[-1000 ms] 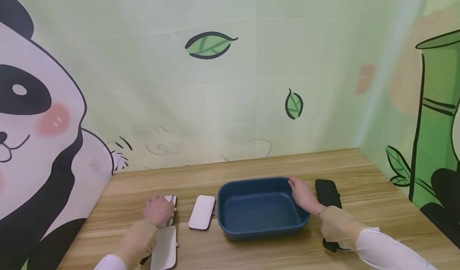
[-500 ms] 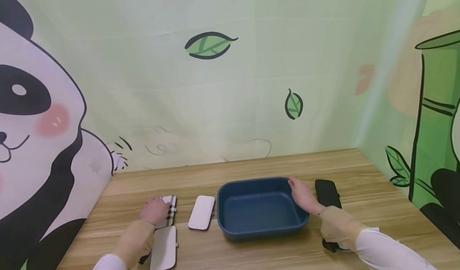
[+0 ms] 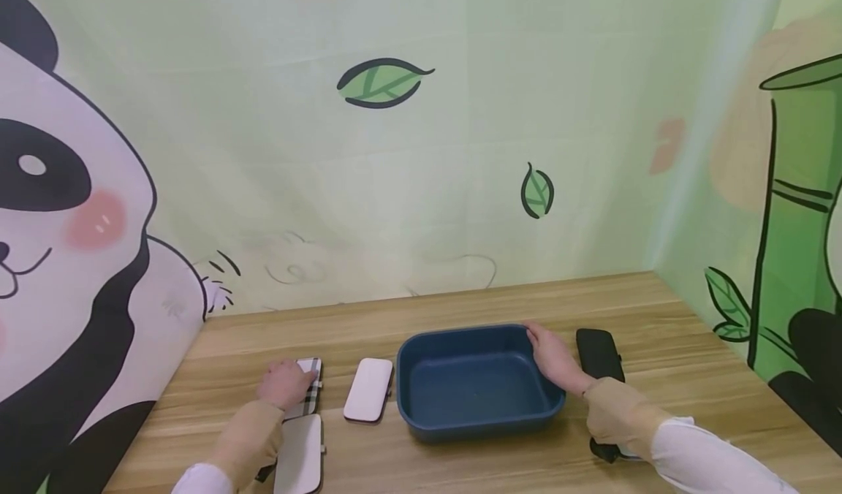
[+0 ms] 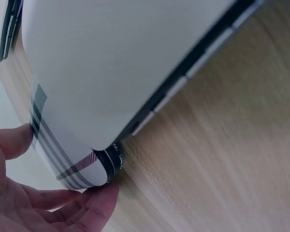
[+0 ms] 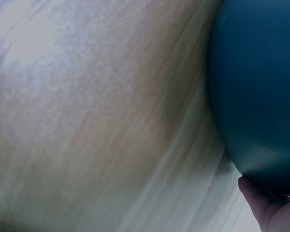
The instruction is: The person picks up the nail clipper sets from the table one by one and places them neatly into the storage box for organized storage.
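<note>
At the left of the table, my left hand (image 3: 285, 384) lies over the left part of a slim plaid case (image 3: 313, 388). The left wrist view shows the thumb on one edge of this plaid case (image 4: 70, 159) and the fingers at another, gripping it. A plain off-white case (image 3: 300, 454) lies directly in front of it, and a white case (image 3: 369, 389) lies to its right. My right hand (image 3: 558, 360) holds the back right corner of a blue rectangular bin (image 3: 480, 430). In the right wrist view, the hand (image 5: 273, 208) touches the bin's rounded side (image 5: 261, 96).
Right of the bin lies a black case (image 3: 600, 355), partly behind my right wrist. Further dark and pale items (image 3: 607, 450) show beneath the forearm. The wooden table (image 3: 500, 304) ends at a printed cloth backdrop (image 3: 421, 209).
My left hand has shifted slightly left on the plaid case, so more of its pattern shows. The right hand and the bin have stayed in place.
</note>
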`<state>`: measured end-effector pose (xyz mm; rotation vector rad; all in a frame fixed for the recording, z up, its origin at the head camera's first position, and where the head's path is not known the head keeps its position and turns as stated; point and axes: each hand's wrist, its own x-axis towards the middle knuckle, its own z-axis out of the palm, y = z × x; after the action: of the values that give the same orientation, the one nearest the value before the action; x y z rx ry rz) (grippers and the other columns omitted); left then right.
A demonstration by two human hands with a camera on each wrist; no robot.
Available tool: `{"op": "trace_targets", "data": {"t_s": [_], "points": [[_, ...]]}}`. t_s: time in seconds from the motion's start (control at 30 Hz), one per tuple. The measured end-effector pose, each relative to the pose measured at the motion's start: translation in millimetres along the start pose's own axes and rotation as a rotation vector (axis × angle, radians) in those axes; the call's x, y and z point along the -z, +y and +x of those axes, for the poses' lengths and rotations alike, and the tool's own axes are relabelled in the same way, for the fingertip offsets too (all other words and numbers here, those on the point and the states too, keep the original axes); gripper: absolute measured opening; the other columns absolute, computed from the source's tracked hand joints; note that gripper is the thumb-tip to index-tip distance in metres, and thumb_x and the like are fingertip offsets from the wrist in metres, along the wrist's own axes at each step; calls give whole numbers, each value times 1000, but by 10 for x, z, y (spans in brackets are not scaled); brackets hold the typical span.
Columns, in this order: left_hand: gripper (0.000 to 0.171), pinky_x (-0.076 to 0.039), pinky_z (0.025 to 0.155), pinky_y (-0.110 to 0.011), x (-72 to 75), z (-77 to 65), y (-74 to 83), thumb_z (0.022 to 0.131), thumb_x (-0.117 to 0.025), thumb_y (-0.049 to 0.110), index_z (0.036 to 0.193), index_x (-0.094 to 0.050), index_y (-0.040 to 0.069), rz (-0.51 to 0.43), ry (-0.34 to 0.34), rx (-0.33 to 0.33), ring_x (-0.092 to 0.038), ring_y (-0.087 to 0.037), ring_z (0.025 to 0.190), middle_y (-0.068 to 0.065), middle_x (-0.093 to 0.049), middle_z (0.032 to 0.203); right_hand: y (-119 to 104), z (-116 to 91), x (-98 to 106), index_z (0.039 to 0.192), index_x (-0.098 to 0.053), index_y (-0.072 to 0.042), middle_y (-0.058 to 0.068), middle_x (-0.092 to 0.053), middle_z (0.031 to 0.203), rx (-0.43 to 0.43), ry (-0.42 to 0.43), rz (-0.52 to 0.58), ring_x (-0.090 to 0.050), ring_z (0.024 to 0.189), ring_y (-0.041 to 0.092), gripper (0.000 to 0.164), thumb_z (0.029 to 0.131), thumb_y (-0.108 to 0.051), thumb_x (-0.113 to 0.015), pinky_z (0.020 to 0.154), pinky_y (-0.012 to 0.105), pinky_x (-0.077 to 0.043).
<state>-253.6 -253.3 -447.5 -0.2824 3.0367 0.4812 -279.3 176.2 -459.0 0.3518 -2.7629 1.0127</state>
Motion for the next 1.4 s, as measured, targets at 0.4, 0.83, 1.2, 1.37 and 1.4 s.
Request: {"op": "trace_targets", "data": {"t_s": [0.4,0.83,1.2,1.37,1.4], "points": [[68,-46,64,-49,-46,18,34,81,-61,38,102,-43,-24,21,-7,11,-52,-43,82,-31,-43,86,-24,-7,11,120,-46,13,30,-52,113,-6,-11,-10,-51,101,40,29,94,5,-37,81,46,-44],[67,-46,64,-49,-48,9,68,82,-61,36,103,-42,-25,60,-13,1,-51,-42,82,-32,-43,87,-10,8,6,122,-44,12,30,-52,113,-15,-27,9,-53,99,38,30,94,5,-37,76,42,-46],[70,-43,71,-52,-80,9,105,75,-71,34,102,-41,-24,15,29,40,-46,-47,88,-36,-42,89,9,19,-3,121,-46,12,30,-50,117,-24,-21,0,-49,106,39,30,94,4,-36,84,47,-42],[71,-41,71,-53,-74,7,121,73,-74,33,102,-38,-21,-6,56,39,-42,-48,88,-36,-42,89,9,24,1,120,-46,12,30,-50,116,-15,-16,6,-49,105,40,29,95,3,-36,84,47,-42],[70,-41,71,-53,-72,7,123,73,-74,33,101,-38,-21,-4,56,34,-42,-48,88,-35,-42,88,6,25,2,120,-47,12,29,-50,116,-14,-14,7,-49,106,40,29,95,3,-36,84,47,-42]]}}
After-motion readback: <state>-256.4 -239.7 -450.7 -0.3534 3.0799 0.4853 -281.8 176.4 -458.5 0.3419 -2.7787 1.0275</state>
